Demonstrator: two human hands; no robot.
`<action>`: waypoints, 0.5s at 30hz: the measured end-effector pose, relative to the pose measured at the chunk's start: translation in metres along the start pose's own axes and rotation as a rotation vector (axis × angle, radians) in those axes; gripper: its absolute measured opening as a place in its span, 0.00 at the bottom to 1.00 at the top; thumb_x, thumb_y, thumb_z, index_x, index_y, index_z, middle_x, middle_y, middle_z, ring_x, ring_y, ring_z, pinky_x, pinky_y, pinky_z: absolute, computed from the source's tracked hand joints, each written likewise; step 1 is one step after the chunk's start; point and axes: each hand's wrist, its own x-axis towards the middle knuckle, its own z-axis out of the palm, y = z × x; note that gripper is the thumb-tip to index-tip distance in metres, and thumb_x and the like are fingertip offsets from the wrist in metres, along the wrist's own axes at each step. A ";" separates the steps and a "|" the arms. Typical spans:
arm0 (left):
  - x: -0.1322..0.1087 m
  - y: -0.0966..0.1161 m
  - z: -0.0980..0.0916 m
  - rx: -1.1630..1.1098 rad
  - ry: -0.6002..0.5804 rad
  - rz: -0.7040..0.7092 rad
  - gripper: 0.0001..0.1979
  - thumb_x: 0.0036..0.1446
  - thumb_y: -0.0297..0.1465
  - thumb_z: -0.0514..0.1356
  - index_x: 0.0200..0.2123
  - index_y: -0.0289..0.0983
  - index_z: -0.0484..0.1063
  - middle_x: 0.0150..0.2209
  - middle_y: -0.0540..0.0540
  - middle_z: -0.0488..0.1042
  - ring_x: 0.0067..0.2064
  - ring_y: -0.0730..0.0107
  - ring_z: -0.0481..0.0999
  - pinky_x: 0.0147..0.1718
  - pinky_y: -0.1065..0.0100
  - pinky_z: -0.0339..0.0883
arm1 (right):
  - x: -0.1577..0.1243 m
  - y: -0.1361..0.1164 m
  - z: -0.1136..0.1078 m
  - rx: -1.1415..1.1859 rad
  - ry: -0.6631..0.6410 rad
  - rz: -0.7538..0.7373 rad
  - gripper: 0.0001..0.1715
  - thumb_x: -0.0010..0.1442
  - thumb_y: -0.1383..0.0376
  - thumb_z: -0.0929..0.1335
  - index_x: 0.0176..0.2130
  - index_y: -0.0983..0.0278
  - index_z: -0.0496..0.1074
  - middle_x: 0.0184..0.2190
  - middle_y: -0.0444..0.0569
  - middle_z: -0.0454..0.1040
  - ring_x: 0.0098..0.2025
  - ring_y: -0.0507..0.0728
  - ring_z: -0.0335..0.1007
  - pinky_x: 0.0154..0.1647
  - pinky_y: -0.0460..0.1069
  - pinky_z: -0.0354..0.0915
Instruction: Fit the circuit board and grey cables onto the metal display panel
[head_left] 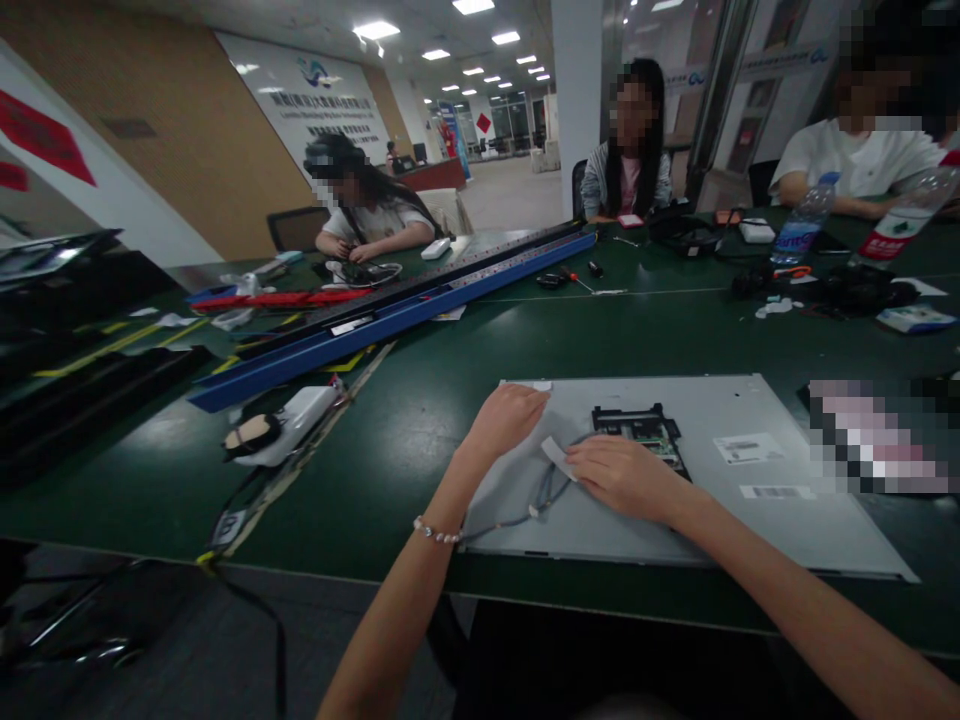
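A flat grey metal panel (720, 400) with two printed labels lies on the green table in front of me. Near its middle is a black bracket with an exposed circuit board (651, 432). My right hand (630, 475) is closed with its fingertips on a pale tape strip (557, 457), beside a thin grey cable (544, 495) that loops over the panel to its lower left. Over the panel's upper left corner, my left hand (510, 415) is closed, fingers bent together near a small white piece (541, 385). Whatever lies under those fingertips is hidden.
Long blue rail (480, 290) crosses the table beyond the panel. A white power strip (296, 420) lies to the left. A screwdriver (577, 282), bottles (806, 225) and a blurred pink object (877, 435) are farther off or right. Several people sit around the table.
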 end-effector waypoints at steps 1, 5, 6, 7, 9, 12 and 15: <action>-0.004 0.005 -0.007 0.002 0.013 -0.050 0.13 0.64 0.27 0.52 0.43 0.35 0.77 0.38 0.42 0.80 0.40 0.65 0.79 0.44 0.61 0.71 | 0.000 0.000 -0.001 -0.011 -0.019 -0.003 0.12 0.65 0.72 0.64 0.41 0.69 0.77 0.44 0.57 0.80 0.47 0.57 0.76 0.53 0.56 0.69; -0.029 0.046 -0.030 0.005 0.090 -0.228 0.12 0.64 0.28 0.54 0.44 0.36 0.77 0.40 0.43 0.81 0.41 0.63 0.79 0.44 0.61 0.72 | -0.001 -0.004 -0.001 -0.050 -0.082 -0.026 0.12 0.64 0.73 0.65 0.42 0.68 0.78 0.44 0.56 0.80 0.47 0.57 0.77 0.52 0.55 0.70; -0.038 0.060 -0.031 0.008 0.121 -0.265 0.11 0.64 0.28 0.54 0.44 0.36 0.76 0.40 0.43 0.81 0.41 0.63 0.79 0.43 0.60 0.72 | -0.002 -0.006 0.000 -0.055 -0.087 -0.032 0.11 0.64 0.73 0.65 0.41 0.68 0.78 0.44 0.56 0.81 0.47 0.57 0.77 0.52 0.55 0.70; -0.046 0.074 -0.031 0.008 0.150 -0.296 0.11 0.64 0.27 0.55 0.44 0.36 0.76 0.41 0.43 0.81 0.42 0.62 0.79 0.45 0.59 0.72 | -0.004 -0.008 0.001 -0.057 -0.088 -0.036 0.11 0.63 0.73 0.65 0.41 0.69 0.78 0.44 0.56 0.81 0.47 0.58 0.77 0.52 0.54 0.70; -0.060 0.098 -0.026 0.008 0.204 -0.342 0.11 0.63 0.25 0.54 0.43 0.37 0.76 0.45 0.42 0.80 0.47 0.60 0.78 0.49 0.56 0.70 | -0.007 -0.012 0.004 -0.059 -0.088 -0.033 0.10 0.62 0.73 0.66 0.42 0.69 0.77 0.44 0.56 0.80 0.48 0.58 0.76 0.53 0.53 0.70; -0.074 0.123 -0.014 0.019 0.211 -0.392 0.12 0.63 0.23 0.54 0.44 0.38 0.76 0.50 0.43 0.77 0.55 0.58 0.74 0.56 0.52 0.65 | -0.010 -0.016 0.006 -0.062 -0.090 -0.008 0.10 0.62 0.73 0.67 0.42 0.68 0.77 0.45 0.56 0.80 0.48 0.58 0.76 0.54 0.54 0.69; -0.077 0.135 -0.004 0.018 0.169 -0.441 0.14 0.63 0.23 0.53 0.46 0.39 0.75 0.53 0.43 0.76 0.59 0.58 0.71 0.60 0.50 0.60 | -0.012 -0.019 0.008 -0.053 -0.097 0.015 0.09 0.62 0.74 0.67 0.40 0.68 0.76 0.44 0.55 0.80 0.49 0.58 0.76 0.55 0.55 0.68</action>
